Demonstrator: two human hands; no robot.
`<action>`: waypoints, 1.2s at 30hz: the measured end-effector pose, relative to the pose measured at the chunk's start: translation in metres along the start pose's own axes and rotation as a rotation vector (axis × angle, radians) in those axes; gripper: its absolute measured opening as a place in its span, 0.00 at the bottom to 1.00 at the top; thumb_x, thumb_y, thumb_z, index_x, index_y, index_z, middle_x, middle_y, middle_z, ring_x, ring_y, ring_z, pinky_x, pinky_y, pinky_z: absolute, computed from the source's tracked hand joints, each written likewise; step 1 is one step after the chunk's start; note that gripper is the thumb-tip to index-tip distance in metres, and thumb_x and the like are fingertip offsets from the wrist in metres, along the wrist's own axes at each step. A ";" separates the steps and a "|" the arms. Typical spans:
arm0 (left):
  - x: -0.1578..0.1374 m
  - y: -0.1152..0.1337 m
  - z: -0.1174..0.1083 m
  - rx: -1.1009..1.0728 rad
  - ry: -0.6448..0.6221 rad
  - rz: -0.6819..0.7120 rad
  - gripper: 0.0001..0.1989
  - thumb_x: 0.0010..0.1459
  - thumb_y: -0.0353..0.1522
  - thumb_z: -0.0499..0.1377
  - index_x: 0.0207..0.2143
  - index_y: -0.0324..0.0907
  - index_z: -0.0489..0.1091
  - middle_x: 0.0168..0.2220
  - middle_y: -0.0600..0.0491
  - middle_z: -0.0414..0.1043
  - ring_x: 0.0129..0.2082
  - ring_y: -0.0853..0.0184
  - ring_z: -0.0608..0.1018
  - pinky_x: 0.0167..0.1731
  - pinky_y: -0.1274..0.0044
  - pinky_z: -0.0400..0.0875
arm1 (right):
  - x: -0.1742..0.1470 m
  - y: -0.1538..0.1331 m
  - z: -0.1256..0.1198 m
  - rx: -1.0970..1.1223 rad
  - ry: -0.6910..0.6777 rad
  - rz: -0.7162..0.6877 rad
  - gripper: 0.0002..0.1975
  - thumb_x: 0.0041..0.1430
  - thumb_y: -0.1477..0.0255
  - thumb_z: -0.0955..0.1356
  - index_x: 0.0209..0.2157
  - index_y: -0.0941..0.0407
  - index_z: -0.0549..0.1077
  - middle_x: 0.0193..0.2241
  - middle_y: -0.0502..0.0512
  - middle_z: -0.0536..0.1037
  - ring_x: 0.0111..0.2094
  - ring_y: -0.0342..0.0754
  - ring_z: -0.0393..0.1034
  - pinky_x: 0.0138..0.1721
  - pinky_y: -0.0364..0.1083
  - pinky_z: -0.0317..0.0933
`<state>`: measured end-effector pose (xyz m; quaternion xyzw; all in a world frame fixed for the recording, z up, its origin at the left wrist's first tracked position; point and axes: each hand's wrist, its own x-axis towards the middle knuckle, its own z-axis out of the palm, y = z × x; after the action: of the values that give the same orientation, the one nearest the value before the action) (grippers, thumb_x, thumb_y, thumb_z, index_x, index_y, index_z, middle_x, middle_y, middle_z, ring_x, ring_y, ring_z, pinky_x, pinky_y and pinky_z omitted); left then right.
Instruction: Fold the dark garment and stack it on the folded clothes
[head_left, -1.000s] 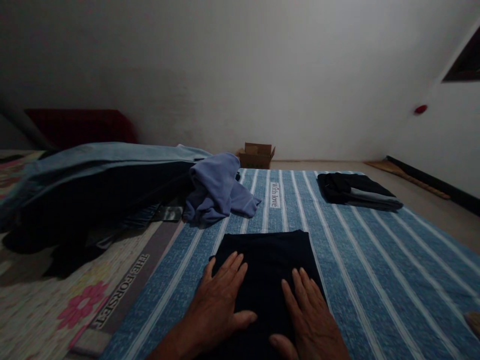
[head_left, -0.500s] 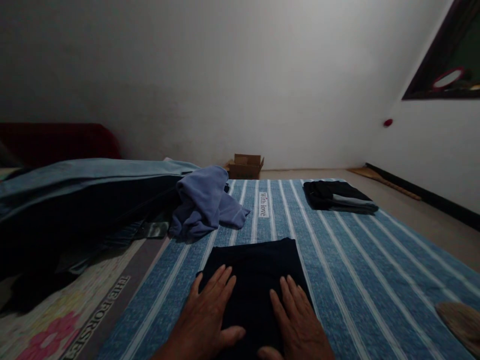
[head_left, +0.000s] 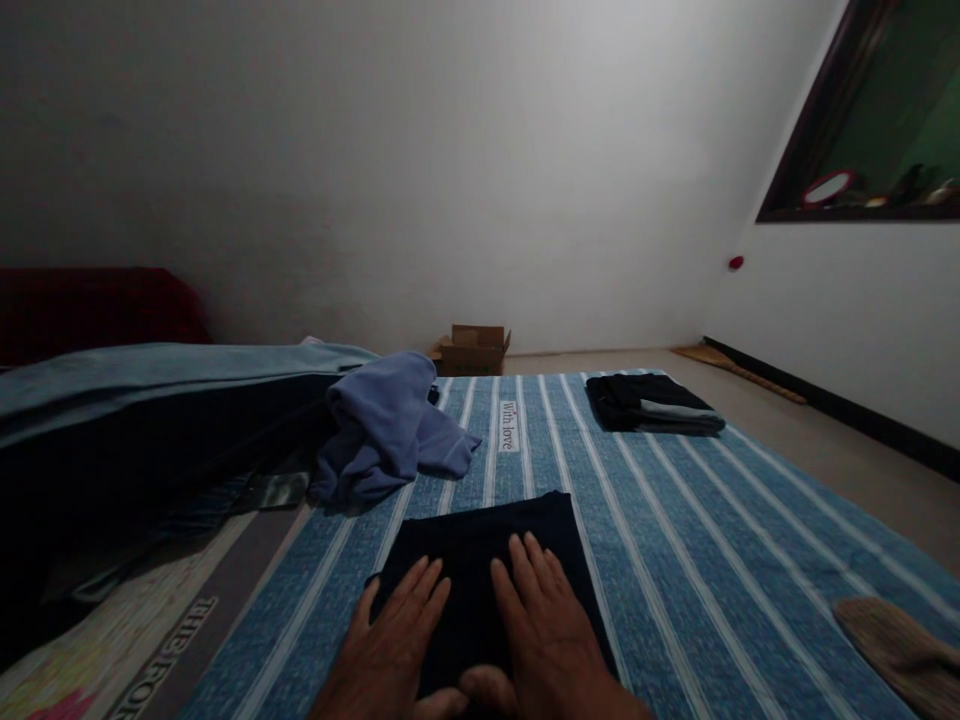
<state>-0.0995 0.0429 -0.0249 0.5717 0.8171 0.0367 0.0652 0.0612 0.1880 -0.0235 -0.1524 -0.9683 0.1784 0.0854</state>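
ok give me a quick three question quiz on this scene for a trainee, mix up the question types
1. True or false: both hands lie flat on the folded dark garment.
2. Multiple choice: what lies just left of the "With love" label on the striped blue sheet? A) a cardboard box B) a crumpled lavender garment C) a folded stack
3. Short answer: where does the cardboard box stand?

Key
1. True: the left hand and right hand press palm down on it, fingers spread.
2. B: the crumpled lavender garment.
3. On the floor by the far wall, beyond the sheet; the folded dark stack lies to its right, on the sheet.
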 end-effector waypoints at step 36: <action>0.001 -0.002 -0.003 0.064 -0.068 -0.026 0.40 0.45 0.49 0.60 0.60 0.48 0.56 0.63 0.46 0.47 0.62 0.49 0.53 0.57 0.51 0.45 | 0.035 0.010 0.001 0.092 -0.149 0.007 0.44 0.57 0.45 0.54 0.63 0.64 0.49 0.62 0.72 0.45 0.63 0.63 0.33 0.60 0.62 0.34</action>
<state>-0.1015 0.0430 -0.0223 0.5636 0.8226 -0.0095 0.0751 0.0308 0.2081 -0.0238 -0.1380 -0.9622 0.2340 0.0194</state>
